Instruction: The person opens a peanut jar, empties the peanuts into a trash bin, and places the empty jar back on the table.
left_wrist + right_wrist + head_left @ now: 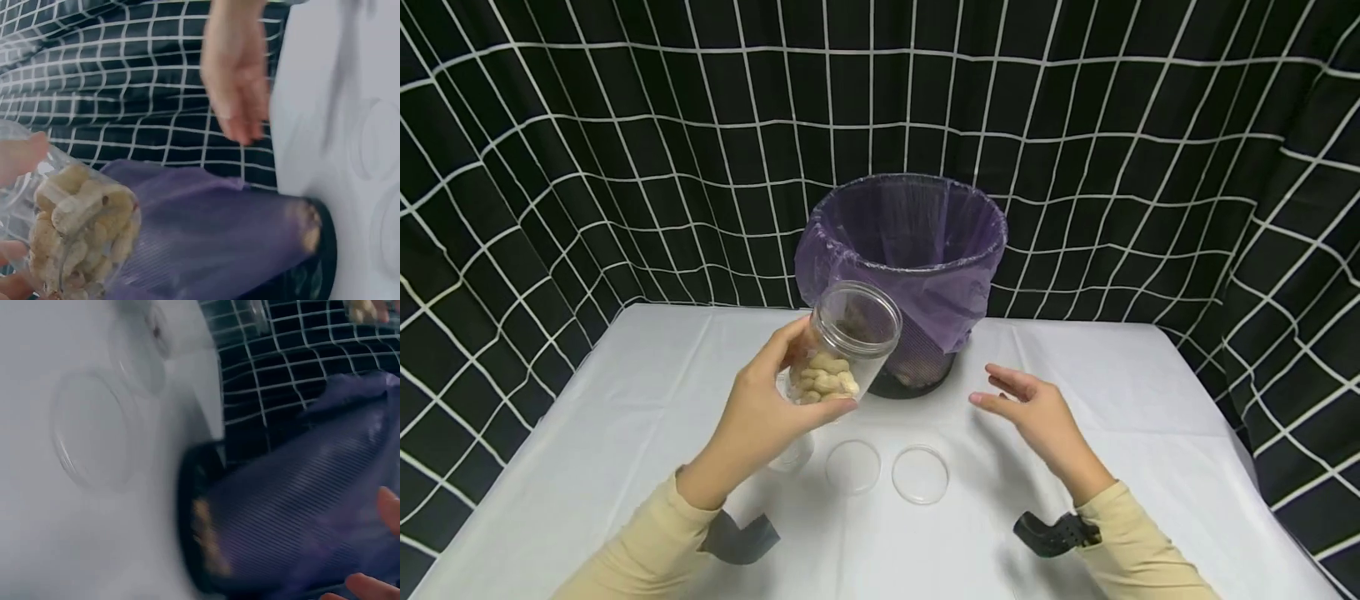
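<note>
the left hand (760, 417) gripped a clear jar (842, 350) of pale nuts (826, 382), fingers curled round it, holding it tilted above the table (625, 433) just in front of the bin (910, 275). the right hand (1037, 417) hovered with fingers loosely spread, holding nothing. two clear lids (887, 471) lay side by side on the table between the hands.

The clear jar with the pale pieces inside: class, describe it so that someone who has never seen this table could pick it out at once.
Find the purple-lined bin at the back of the white table. Just in front of it, the left hand grips a clear jar, tilted and held above the table. Unlike the two flat clear lids lying below, it is tall, open-mouthed and partly filled with pale nuts.
</note>
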Demonstrator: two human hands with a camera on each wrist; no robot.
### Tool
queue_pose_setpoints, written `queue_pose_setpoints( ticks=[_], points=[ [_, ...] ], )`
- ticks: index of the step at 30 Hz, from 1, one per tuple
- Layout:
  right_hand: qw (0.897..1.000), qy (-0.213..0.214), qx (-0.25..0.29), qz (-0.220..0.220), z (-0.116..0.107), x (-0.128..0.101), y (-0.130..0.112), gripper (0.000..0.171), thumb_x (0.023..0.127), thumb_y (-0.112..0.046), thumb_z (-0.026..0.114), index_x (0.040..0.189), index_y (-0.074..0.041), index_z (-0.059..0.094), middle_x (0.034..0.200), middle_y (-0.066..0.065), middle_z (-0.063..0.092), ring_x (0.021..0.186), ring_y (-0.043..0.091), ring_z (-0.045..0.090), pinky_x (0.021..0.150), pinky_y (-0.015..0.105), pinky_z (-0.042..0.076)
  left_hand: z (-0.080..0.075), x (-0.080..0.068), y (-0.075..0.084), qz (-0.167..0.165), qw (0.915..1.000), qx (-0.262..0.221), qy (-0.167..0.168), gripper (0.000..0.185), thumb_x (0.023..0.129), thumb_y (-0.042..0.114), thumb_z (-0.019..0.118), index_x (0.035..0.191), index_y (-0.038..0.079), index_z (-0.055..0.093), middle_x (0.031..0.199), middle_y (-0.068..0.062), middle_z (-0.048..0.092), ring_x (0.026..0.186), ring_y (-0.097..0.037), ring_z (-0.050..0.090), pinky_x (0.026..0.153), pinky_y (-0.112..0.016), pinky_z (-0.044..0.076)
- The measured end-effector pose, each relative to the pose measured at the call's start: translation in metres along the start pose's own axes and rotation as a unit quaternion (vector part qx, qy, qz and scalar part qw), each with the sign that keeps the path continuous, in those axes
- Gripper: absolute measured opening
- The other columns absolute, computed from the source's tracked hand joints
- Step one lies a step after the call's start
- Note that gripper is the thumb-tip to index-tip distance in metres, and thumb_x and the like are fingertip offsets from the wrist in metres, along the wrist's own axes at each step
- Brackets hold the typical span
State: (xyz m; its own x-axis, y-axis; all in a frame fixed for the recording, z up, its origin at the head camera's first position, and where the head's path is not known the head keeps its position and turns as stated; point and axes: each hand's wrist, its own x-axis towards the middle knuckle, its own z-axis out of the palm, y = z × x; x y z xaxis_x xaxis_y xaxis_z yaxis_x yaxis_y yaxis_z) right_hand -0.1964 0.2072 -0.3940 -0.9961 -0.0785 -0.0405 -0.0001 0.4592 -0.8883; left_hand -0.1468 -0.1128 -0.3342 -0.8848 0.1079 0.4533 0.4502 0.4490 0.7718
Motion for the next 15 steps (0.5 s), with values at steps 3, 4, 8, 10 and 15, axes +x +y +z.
queue_pose_setpoints(
  ticks=[3, 4, 8, 10, 15],
  points=[
    [1.000, 0.004, -0.009, -0.005, -0.024, 0.010, -0.021, 0.067, 0.094, -0.038, 0.067, 0.147, -0.004, 0.046, 0.148, 0.019, 0.050, 0.142, 0.034, 0.043, 0.119, 0.052, 0.034, -0.018, 0.012, 0.002, -0.004, 0.9999, 0.006, -0.015, 0.087, 0.069, 0.016, 0.091, 0.144, 0.016, 0.047, 0.125, -0.007, 0.064, 0.119, -0.022, 0.059, 0.110, -0.043, 0.046],
    [1.000, 0.008, -0.010, -0.008, -0.032, 0.013, -0.028, 0.067, 0.095, -0.041, 0.065, 0.148, -0.004, 0.046, 0.149, 0.018, 0.050, 0.142, 0.033, 0.044, 0.119, 0.052, 0.034, -0.023, 0.017, 0.002, -0.002, 0.9998, 0.011, -0.016, 0.086, 0.070, 0.016, 0.091, 0.144, 0.015, 0.047, 0.125, -0.008, 0.064, 0.119, -0.023, 0.059, 0.110, -0.044, 0.046],
    [1.000, 0.018, 0.002, -0.022, -0.056, 0.028, -0.056, 0.067, 0.097, -0.046, 0.059, 0.148, -0.005, 0.046, 0.149, 0.014, 0.051, 0.139, 0.024, 0.048, 0.117, 0.038, 0.040, -0.041, 0.037, 0.000, 0.005, 0.9994, 0.027, -0.020, 0.084, 0.071, 0.015, 0.090, 0.143, 0.013, 0.046, 0.125, -0.009, 0.063, 0.117, -0.024, 0.058, 0.110, -0.044, 0.045],
    [0.999, 0.025, 0.004, -0.026, -0.065, 0.036, -0.070, 0.069, 0.096, -0.048, 0.059, 0.148, -0.005, 0.046, 0.149, 0.013, 0.052, 0.137, 0.018, 0.050, 0.113, 0.028, 0.043, -0.048, 0.047, -0.001, -0.002, 0.9988, 0.042, -0.025, 0.085, 0.072, 0.016, 0.089, 0.145, 0.015, 0.045, 0.126, -0.009, 0.062, 0.117, -0.024, 0.058, 0.110, -0.044, 0.045],
    [0.997, 0.053, -0.022, -0.044, -0.080, 0.050, -0.096, 0.071, 0.095, -0.050, 0.059, 0.149, -0.006, 0.045, 0.151, 0.014, 0.049, 0.137, 0.023, 0.051, 0.111, 0.028, 0.044, -0.059, 0.071, 0.001, -0.014, 0.9959, 0.078, -0.043, 0.086, 0.075, 0.022, 0.088, 0.148, 0.018, 0.042, 0.129, -0.010, 0.061, 0.113, -0.027, 0.059, 0.101, -0.042, 0.048]
  ],
)
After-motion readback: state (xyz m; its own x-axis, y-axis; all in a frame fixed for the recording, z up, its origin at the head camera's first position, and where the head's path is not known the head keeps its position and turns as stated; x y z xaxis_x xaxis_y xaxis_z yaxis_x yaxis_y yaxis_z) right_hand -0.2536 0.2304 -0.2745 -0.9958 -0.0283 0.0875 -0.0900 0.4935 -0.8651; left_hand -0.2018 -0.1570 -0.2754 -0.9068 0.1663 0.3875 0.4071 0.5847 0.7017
